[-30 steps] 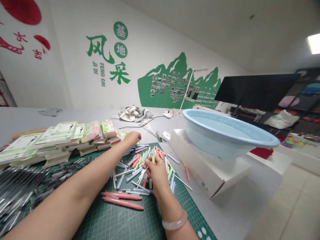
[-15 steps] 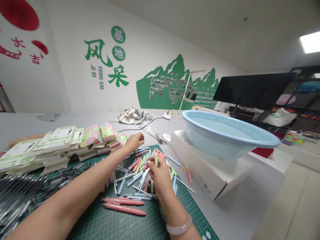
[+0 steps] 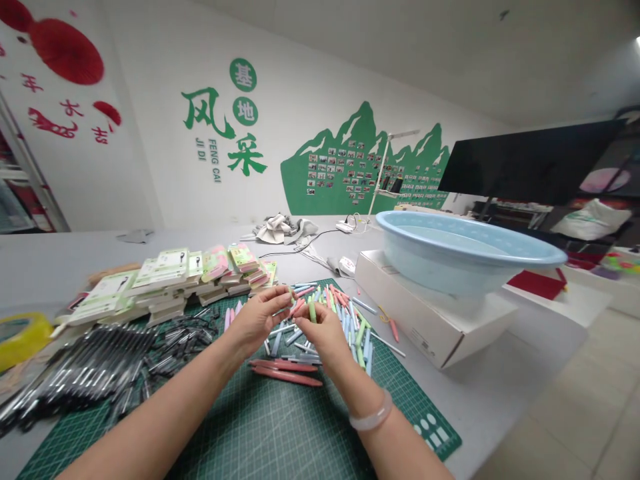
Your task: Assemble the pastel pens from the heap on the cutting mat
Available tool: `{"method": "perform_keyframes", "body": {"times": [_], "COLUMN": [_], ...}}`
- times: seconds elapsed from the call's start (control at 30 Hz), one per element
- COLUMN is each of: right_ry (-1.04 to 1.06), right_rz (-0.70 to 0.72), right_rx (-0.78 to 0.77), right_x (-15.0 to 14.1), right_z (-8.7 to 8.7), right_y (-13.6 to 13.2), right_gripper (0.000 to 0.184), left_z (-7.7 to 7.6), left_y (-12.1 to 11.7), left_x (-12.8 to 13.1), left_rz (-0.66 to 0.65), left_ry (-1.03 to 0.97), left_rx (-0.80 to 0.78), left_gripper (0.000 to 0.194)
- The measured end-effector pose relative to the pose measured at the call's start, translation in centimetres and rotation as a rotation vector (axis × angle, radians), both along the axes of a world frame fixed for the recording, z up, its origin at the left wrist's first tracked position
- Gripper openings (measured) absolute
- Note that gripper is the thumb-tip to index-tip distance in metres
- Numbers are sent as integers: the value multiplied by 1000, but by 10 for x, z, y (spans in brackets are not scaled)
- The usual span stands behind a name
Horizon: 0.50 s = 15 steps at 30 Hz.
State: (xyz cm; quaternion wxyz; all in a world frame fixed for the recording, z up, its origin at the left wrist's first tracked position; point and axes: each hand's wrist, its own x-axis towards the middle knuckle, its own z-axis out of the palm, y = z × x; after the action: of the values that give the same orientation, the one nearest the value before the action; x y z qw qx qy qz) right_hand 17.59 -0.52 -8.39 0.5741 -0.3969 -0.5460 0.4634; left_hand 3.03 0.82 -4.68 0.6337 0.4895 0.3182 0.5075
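Observation:
My right hand (image 3: pixel 325 332), a pale bangle on its wrist, pinches a green pen barrel (image 3: pixel 313 311) upright. Close beside it, the fingers of my left hand (image 3: pixel 257 319) are pressed together on a small greenish piece, too small to name. Both hands are over a loose pile of pink, green and blue pen parts (image 3: pixel 360 333) and thin white sticks. Several pink pens (image 3: pixel 287 377) lie just in front of the pile on the green cutting mat (image 3: pixel 280 427). My hands hide part of the pile.
Black pens (image 3: pixel 90 360) are heaped at left, near yellow tape (image 3: pixel 23 340). Behind them stand stacks of small printed pads (image 3: pixel 165 270). At right a light blue basin (image 3: pixel 460 260) rests on a white box (image 3: pixel 425 320). Grey cloth (image 3: pixel 283 230) and a cable lie farther back.
My left hand has come back from near the pads to beside my right hand, its fingers closed. My right hand keeps the green pen barrel. The view has turned left.

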Motion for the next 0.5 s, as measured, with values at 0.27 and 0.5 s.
{"method": "perform_keyframes", "body": {"times": [0.27,0.5], "right_ry": [153,126], "right_rz": [103,104], "right_rx": [-74,9], "right_x": [1,2], "right_z": [1,-2], "right_y": [2,3], "right_gripper": [21,21], "left_z": [0,6], "left_y": [4,4], "left_x": [-11,-12], "left_rz": [-2,64], "left_ry": [228,404], "left_rx": [158,327], "left_gripper": [21,18]}}
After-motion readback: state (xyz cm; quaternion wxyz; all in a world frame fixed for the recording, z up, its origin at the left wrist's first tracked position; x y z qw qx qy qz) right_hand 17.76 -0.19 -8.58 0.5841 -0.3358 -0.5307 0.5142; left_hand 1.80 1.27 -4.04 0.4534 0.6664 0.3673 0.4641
